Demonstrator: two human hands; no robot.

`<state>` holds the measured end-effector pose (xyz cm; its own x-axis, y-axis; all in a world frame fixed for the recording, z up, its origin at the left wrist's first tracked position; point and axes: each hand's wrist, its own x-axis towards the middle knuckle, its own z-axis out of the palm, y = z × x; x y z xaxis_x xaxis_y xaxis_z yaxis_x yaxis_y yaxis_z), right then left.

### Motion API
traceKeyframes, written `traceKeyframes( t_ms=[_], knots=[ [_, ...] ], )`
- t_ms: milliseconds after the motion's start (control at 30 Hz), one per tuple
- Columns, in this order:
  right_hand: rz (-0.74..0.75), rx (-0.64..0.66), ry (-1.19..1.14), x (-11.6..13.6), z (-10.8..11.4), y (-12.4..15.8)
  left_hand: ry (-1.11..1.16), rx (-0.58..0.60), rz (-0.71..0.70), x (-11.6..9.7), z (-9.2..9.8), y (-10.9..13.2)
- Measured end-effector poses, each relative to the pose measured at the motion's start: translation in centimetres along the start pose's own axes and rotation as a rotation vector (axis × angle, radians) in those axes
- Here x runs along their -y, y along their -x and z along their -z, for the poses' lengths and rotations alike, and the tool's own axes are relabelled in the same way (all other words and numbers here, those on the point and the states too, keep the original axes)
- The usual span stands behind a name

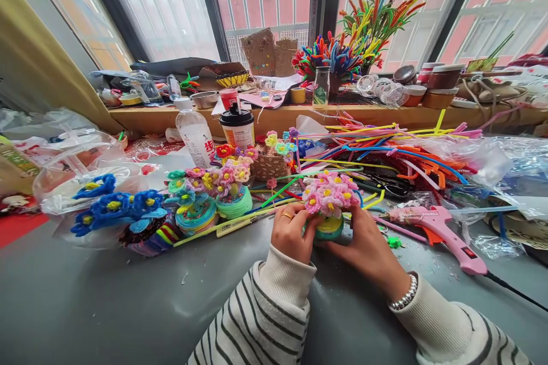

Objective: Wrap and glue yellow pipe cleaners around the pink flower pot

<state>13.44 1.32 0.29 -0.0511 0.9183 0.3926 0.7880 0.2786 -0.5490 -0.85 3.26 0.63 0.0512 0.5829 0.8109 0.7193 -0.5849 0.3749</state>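
A small pot of pink fuzzy flowers with yellow centres (pixel 330 193) stands on the grey table between my hands; its base (pixel 329 228) is wound in teal and yellow. My left hand (pixel 293 232), with a ring on one finger, has its fingers bent against the flowers and the pot's left side. Around the right side of the pot curves my right hand (pixel 371 251), thumb low at the front and fingers partly hidden behind it. To the left stand similar pots with pastel flowers (pixel 233 199) and one with blue flowers (pixel 115 205).
A pink glue gun (pixel 449 234) lies at the right, its black cord running off the edge. Behind are a heap of coloured pipe cleaners (pixel 411 148), a lidded cup (pixel 238 128) and a plastic bottle (pixel 193 131). Jars and more pipe cleaners crowd the window sill (pixel 274 117).
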Motion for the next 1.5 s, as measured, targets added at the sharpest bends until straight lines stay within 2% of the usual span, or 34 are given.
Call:
traceKeyframes(
  t_ms=[267,500,733,1167,1333,1500],
  knots=[
    [0.012,0.163,-0.089,-0.4,1.2,-0.9,-0.001,-0.001,-0.005,0.1,0.0,-0.1],
    [0.0,0.03,-0.199,0.4,-0.1,-0.2,-0.01,0.028,-0.052,0.4,0.0,-0.1],
    [-0.014,-0.021,-0.138,1.1,-0.2,0.1,-0.035,-0.021,-0.089,0.2,0.2,0.1],
    [-0.024,-0.039,-0.066,0.8,-0.6,0.4,-0.069,0.013,-0.03,-0.3,0.3,0.7],
    [-0.022,-0.047,-0.062,0.8,-0.8,0.5,-0.037,-0.014,-0.018,-0.3,0.0,1.0],
    [-0.034,-0.041,-0.074,0.9,-0.7,0.5,0.004,0.006,-0.064,-0.4,0.5,0.7]
  ],
)
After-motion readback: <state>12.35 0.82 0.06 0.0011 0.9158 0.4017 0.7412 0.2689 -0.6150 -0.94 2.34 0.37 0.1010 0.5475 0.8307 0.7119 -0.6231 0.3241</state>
